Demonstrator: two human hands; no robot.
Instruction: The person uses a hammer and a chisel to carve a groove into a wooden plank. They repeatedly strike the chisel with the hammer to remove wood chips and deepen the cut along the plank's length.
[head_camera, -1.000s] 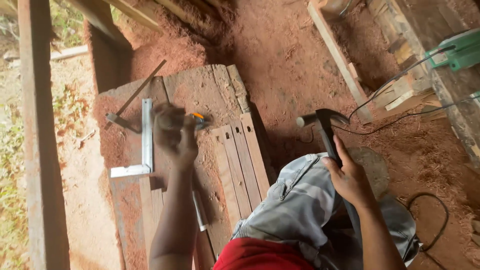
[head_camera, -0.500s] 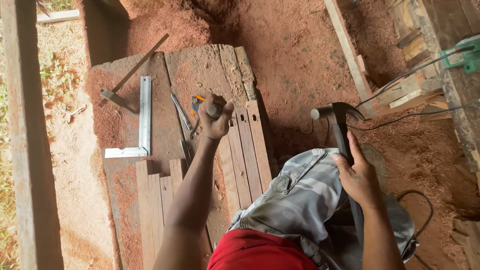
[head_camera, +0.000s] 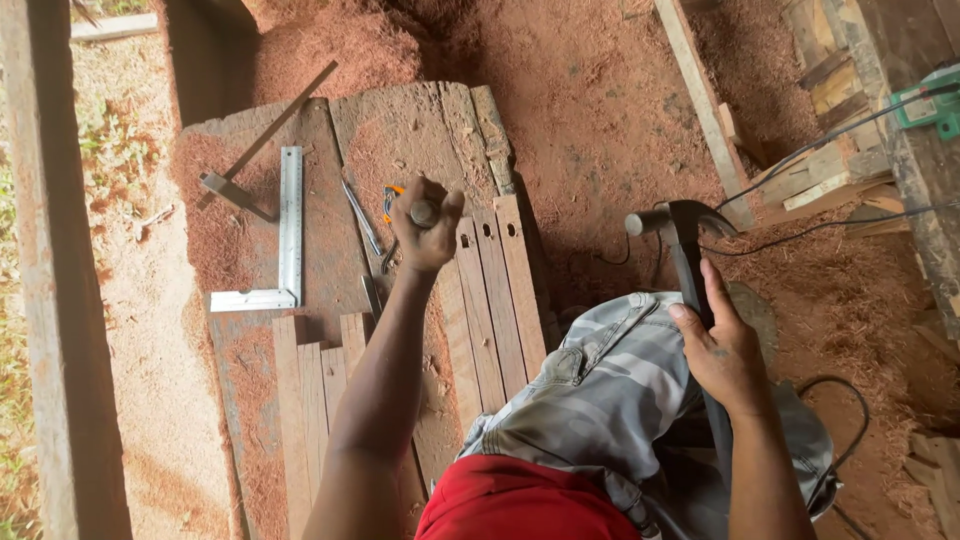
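Observation:
My left hand (head_camera: 425, 232) is raised above the wooden work board (head_camera: 300, 130), fingers closed around a small dark round-ended tool whose tip shows between thumb and fingers. My right hand (head_camera: 722, 352) grips the handle of a black claw hammer (head_camera: 680, 235), its head lifted above my knee and the red dirt. Narrow slotted wooden slats (head_camera: 497, 285) lie side by side on the board just right of my left hand. A metal try square (head_camera: 288, 235) lies flat to the left of that hand.
A thin metal tool (head_camera: 362, 218) and an orange-handled item (head_camera: 390, 200) lie near the left hand. A sliding bevel (head_camera: 250, 150) rests at the board's far left. More slats (head_camera: 310, 400) lie nearer me. Black cables (head_camera: 820, 225) cross the sawdust at right, beside scrap wood (head_camera: 700, 100).
My left hand has come away from the try square, moved right and lifted up with the small tool in it. The hammer hand has barely shifted.

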